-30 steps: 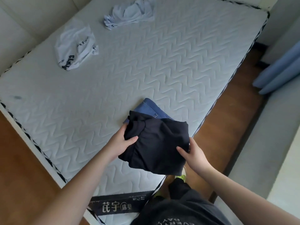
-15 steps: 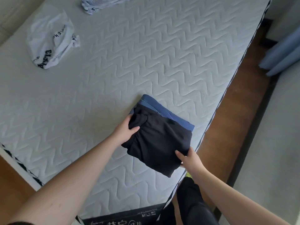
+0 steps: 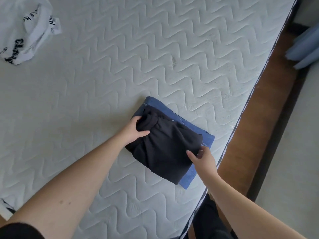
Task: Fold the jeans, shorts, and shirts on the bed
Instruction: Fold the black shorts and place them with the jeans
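Stacking folded black cotton shorts (image 3: pixel 162 149) on folded blue denim jeans (image 3: pixel 206 138), your left hand (image 3: pixel 136 130) and right hand (image 3: pixel 201 156) pinch them; crumpled white printed shirt (image 3: pixel 25 30) far left remains

Left hand (image 3: pixel 136 129): reaches in from lower left, forearm bare and running diagonally up toward centre. Fingers curled over a bunched corner of dark fabric, thumb (image 3: pixel 144 133) pressed against it from the near side; a firm grip.

Right hand (image 3: pixel 202 158): comes in from lower right, forearm bare, wrist bent slightly inward. Thumb (image 3: pixel 190 155) lies on top of the dark fabric's right edge, fingertips tucked at that edge; appears to pinch it, though the fingers are partly hidden.

Hands well apart, one at each end of the same piece of fabric. A dark short sleeve (image 3: pixel 19 231) shows at the left upper arm, bottom corner of view.
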A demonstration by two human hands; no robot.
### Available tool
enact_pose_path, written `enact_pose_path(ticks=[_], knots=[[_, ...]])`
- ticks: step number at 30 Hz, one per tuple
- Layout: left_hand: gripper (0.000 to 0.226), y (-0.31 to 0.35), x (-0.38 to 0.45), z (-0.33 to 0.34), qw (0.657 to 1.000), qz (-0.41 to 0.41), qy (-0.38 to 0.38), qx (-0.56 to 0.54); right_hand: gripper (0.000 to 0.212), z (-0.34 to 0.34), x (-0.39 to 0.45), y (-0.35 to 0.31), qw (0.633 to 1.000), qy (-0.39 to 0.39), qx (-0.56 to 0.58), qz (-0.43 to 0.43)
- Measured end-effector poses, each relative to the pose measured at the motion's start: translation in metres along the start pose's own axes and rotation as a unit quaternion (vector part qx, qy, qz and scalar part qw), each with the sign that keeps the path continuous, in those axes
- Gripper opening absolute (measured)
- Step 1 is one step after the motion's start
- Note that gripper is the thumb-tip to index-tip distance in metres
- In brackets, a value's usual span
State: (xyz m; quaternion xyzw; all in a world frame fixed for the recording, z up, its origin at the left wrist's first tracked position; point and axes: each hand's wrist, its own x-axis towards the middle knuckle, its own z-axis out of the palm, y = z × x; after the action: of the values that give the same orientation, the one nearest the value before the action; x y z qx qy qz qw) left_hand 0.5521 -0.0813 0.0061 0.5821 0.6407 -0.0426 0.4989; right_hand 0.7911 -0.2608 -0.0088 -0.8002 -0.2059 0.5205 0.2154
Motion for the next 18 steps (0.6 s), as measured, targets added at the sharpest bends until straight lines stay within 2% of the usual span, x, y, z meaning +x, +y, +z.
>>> enact_pose_path(ticks=[2, 5, 9, 12, 15, 18], knots=[[0.092, 0.003, 0.012, 0.001, 1.000, -0.023, 0.009, -0.017, 0.058, -0.006, 0.012, -0.004, 0.997, 0.018, 0.075, 0.000], [0.097, 0.014, 0.029, 0.003, 0.999, -0.021, 0.027, -0.015, 0.053, -0.007, 0.023, -0.010, 0.989, 0.012, 0.150, 0.012], [0.073, 0.019, 0.041, 0.012, 0.999, 0.012, 0.030, 0.040, 0.032, -0.004, 0.032, -0.011, 0.989, 0.024, 0.146, 0.012], [0.061, 0.019, 0.042, 0.006, 1.000, 0.026, 0.012, 0.003, 0.025, -0.005, 0.036, -0.006, 0.991, 0.023, 0.131, 0.010], [0.054, 0.021, 0.043, 0.000, 0.999, 0.033, -0.008, -0.015, 0.025, -0.004, 0.041, -0.001, 0.993, 0.033, 0.111, 0.005], [0.053, 0.024, 0.048, -0.001, 0.999, 0.029, -0.007, -0.020, 0.034, -0.005, 0.048, -0.005, 0.995, 0.058, 0.079, -0.013]])
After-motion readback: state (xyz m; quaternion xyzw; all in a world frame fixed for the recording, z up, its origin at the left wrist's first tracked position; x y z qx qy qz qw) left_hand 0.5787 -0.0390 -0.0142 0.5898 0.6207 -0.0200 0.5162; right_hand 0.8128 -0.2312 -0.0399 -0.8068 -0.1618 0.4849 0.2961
